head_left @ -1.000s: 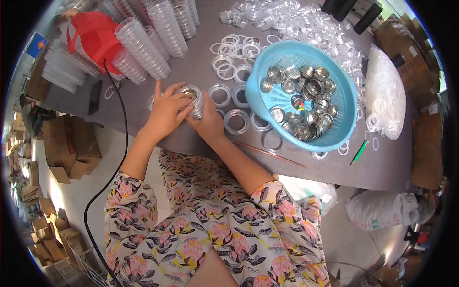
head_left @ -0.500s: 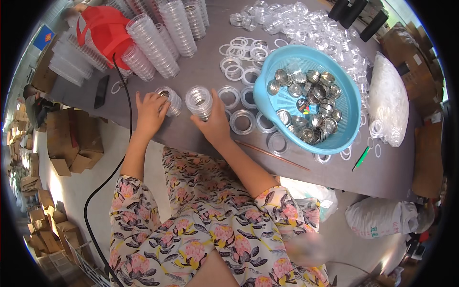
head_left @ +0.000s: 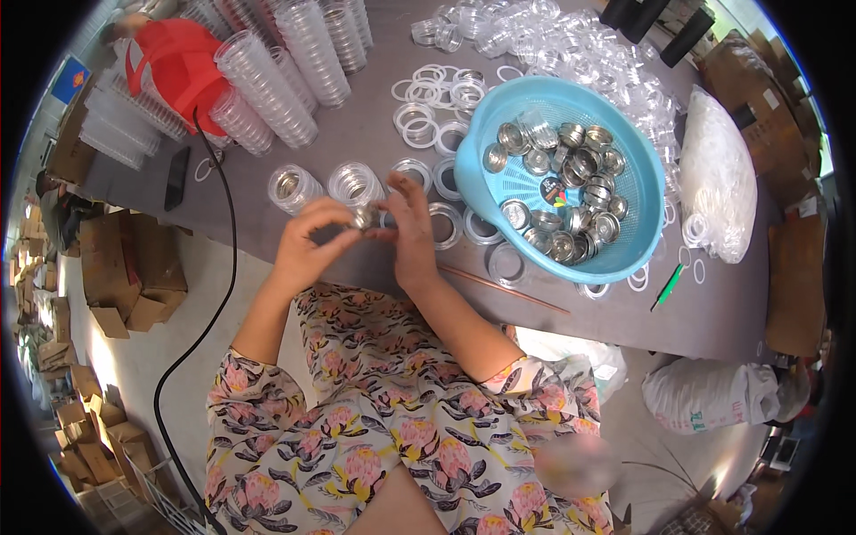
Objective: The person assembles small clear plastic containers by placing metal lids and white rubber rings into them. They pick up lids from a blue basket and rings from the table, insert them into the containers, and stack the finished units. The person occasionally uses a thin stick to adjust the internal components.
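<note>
Ref. pt.: blue basket (head_left: 473,169). L hand (head_left: 308,242), well left of basket, pinches small metal part (head_left: 364,217) btwn thumb and bent forefinger. Part sits left of basket, over grey table (head_left: 615,312). R hand (head_left: 412,234), btwn part and basket, has thumb tip at part's R side, other fingers raised; cannot tell if it grips. Two ring stacks (head_left: 294,189) stand side by side, left of basket, just beyond hands. Clear rings (head_left: 443,225) lie adj. to basket's L side. Metal caps (head_left: 584,162) lie inside basket. Copper-col. rod (head_left: 504,288) lies nr. basket, on wearer's side. Green-handled tool (head_left: 670,283) lies nr. basket's lower R; filled clear bag (head_left: 720,174), right of basket.
</note>
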